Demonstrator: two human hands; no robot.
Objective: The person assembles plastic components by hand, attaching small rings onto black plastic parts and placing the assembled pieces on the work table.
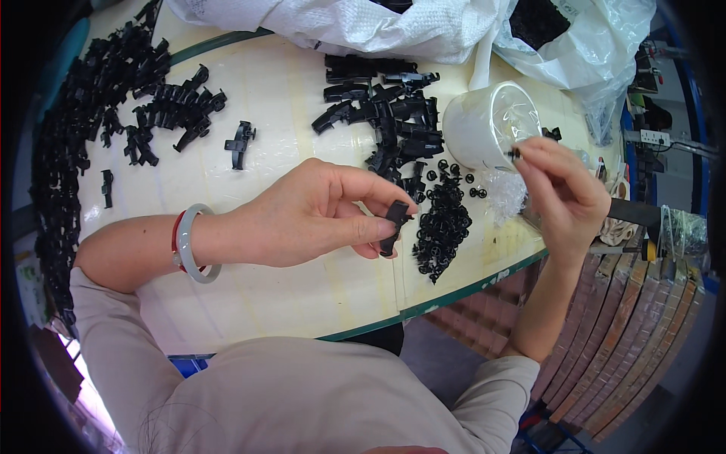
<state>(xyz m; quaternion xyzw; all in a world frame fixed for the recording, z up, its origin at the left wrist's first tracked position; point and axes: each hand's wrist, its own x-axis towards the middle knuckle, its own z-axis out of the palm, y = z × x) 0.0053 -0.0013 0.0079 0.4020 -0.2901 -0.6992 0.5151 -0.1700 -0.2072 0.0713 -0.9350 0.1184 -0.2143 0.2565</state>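
Long heap: black plastic parts (60, 166) crowd the table's far left and run up toward the top
Smaller cluster: more black parts (181, 110), just right of that heap
Loose pieces: one slim black piece (107, 188) below the cluster, one cross-shaped piece (240, 145) to its right
My left hand: thumb and fingers of my left hand (325, 212) are closed on a dark clip-like part (394, 227), near the table's middle
White woven sack (363, 30): slumped along the far side, walling off that way
Middle pile: jumbled black parts (387, 125) beyond my left fingers
Round pieces: a mound of small black rings (441, 231) between my hands, a few strays by the tub
White tub (473, 129): tilted, just beyond the mound, crumpled clear film (503, 195) beside it
My right hand: fingertips of my right hand (563, 189) pinch a small black piece (515, 153) by the tub's rim, well apart from my left; I cannot tell if it touches the tub
Clear bag (597, 64): bulges at the far right corner
Room: pale tabletop (280, 83) opens between the cross-shaped piece and the middle pile
Green edge (484, 284): curves close to my body, rising rightward under my right wrist
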